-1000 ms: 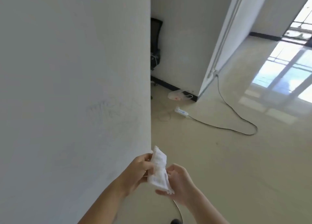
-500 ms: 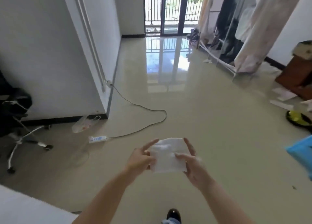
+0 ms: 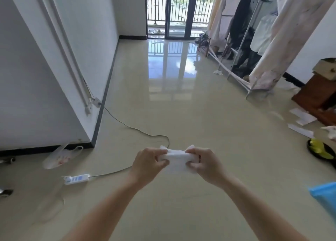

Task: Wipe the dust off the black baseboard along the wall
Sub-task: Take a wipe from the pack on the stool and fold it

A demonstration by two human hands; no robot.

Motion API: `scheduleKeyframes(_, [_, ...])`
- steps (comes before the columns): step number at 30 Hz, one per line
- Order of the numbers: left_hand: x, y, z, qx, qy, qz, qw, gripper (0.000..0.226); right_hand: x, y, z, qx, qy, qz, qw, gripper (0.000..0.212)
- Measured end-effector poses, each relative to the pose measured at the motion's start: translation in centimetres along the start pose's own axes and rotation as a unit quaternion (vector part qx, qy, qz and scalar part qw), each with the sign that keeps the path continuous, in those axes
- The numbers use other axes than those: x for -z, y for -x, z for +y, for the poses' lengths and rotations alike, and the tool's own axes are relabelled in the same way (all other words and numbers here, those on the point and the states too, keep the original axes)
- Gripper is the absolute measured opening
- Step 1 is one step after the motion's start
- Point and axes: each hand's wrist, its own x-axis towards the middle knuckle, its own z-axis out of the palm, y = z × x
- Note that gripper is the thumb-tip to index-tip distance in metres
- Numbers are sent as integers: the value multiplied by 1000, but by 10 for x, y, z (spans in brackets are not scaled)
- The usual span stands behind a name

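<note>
A folded white wipe (image 3: 177, 159) is held out in front of me above the floor. My left hand (image 3: 148, 165) pinches its left end and my right hand (image 3: 205, 165) grips its right end, fingers curled round it. The black baseboard (image 3: 103, 102) runs along the foot of the white wall at the left, from the corner (image 3: 92, 144) back toward the balcony door, and continues leftward (image 3: 36, 149) along the nearer wall face. Both hands are well away from the baseboard.
A white power strip (image 3: 77, 179) and its cable (image 3: 145, 134) lie on the floor by the wall corner. A plastic bag (image 3: 61, 156) lies against the baseboard. A clothes rack (image 3: 245, 40), wooden furniture (image 3: 316, 95), papers (image 3: 301, 119) and a blue object (image 3: 325, 195) are at the right.
My view has swung from facing the white wall to the open room. The wipe went from upright, to spread flat, to folded narrower between both hands.
</note>
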Motion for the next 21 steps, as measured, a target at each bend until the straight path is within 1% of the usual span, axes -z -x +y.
scheduleKeyframes(1, [5,-21,-8,-13,-30,4,999,13,-4,-24,1,11,36,4,999,13])
scheduleKeyframes(2, [11,-38,-15,-12,-44,4,999,9,-7,-45,1,11,51,12,999,10])
scheduleKeyframes(4, [25,-81,-38,16,-40,10,999,9,-19,-96,0,10,53,29,998,8])
scheduleKeyframes(6, [44,-126,-64,48,-4,11,999,9,-32,-146,-11,-11,-19,30,999,7])
scheduleKeyframes(8, [66,-171,-90,75,67,-5,995,11,-46,-195,-27,-52,-118,26,991,9])
scheduleKeyframes(10, [89,-214,-107,89,123,-19,988,22,-61,-244,-43,-70,-156,42,984,10])
scheduleKeyframes(12, [107,-253,-119,108,144,-8,984,33,-77,-288,-60,-74,-163,61,982,14])
scheduleKeyframes(16, [134,-321,-141,137,161,21,977,29,-103,-364,-86,-58,-123,86,987,28])
scheduleKeyframes(19, [150,-365,-158,159,154,65,973,28,-116,-418,-96,-38,-20,121,992,28])
scheduleKeyframes(21, [158,-393,-172,175,165,80,967,24,-125,-456,-102,-15,49,131,990,30])
